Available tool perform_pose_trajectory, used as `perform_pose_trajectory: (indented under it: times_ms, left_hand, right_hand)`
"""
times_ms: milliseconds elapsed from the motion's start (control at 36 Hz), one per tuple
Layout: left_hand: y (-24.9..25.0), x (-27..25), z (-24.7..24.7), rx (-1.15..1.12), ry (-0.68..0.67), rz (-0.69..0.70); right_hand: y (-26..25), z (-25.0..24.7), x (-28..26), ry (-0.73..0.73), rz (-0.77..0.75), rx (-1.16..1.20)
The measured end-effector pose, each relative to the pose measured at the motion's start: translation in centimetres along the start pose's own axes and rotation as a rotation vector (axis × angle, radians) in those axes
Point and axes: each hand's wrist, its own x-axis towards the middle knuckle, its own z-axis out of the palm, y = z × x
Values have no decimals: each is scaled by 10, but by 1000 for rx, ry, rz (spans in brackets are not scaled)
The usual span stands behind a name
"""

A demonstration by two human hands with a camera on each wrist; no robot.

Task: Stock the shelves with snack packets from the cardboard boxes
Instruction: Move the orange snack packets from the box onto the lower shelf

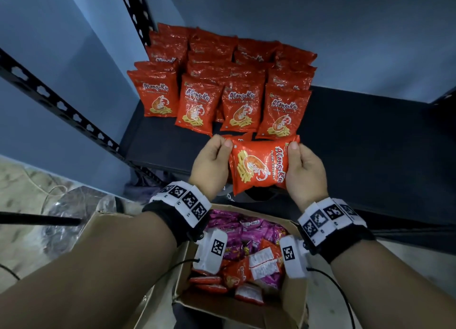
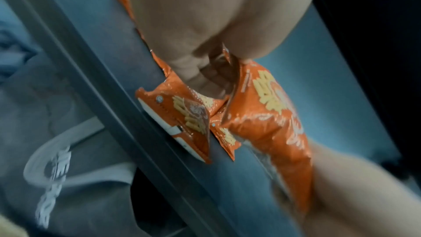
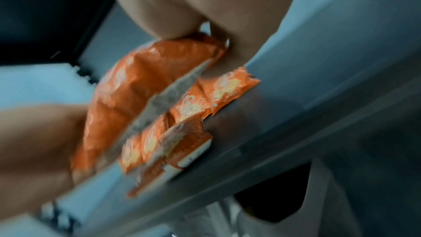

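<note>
Both hands hold one red prawn-cracker packet (image 1: 261,167) sideways above the front of the dark shelf (image 1: 357,141). My left hand (image 1: 213,164) pinches its left end, my right hand (image 1: 304,170) pinches its right end. In the left wrist view the same packet (image 2: 268,120) hangs between thumb and curled fingers; in the right wrist view the packet (image 3: 141,86) is blurred. Several matching red packets (image 1: 217,81) stand in rows at the back left of the shelf. Below my wrists an open cardboard box (image 1: 293,306) holds pink and red snack packets (image 1: 246,232).
A perforated black shelf upright (image 1: 134,10) and a side rail (image 1: 59,106) frame the shelf's left side. The right half of the shelf surface is bare. Crumpled clear plastic (image 1: 66,217) lies on the floor left of the box. Blue walls stand behind and to the left.
</note>
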Motion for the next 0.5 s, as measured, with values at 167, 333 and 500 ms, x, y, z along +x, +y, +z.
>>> perform_pose_trajectory:
  times_ms: [167,333,500]
  left_hand:
    - [-3,-1,-2,117,91,72]
    - [-2,6,-4,-92,-28,-110]
    - [5,8,-11,-100,-303,-202]
  right_hand:
    - [1,6,5,79,-128,-200]
    - [7,1,19,-6,-147,-253]
    - [0,-10,25,-255,-179,-197]
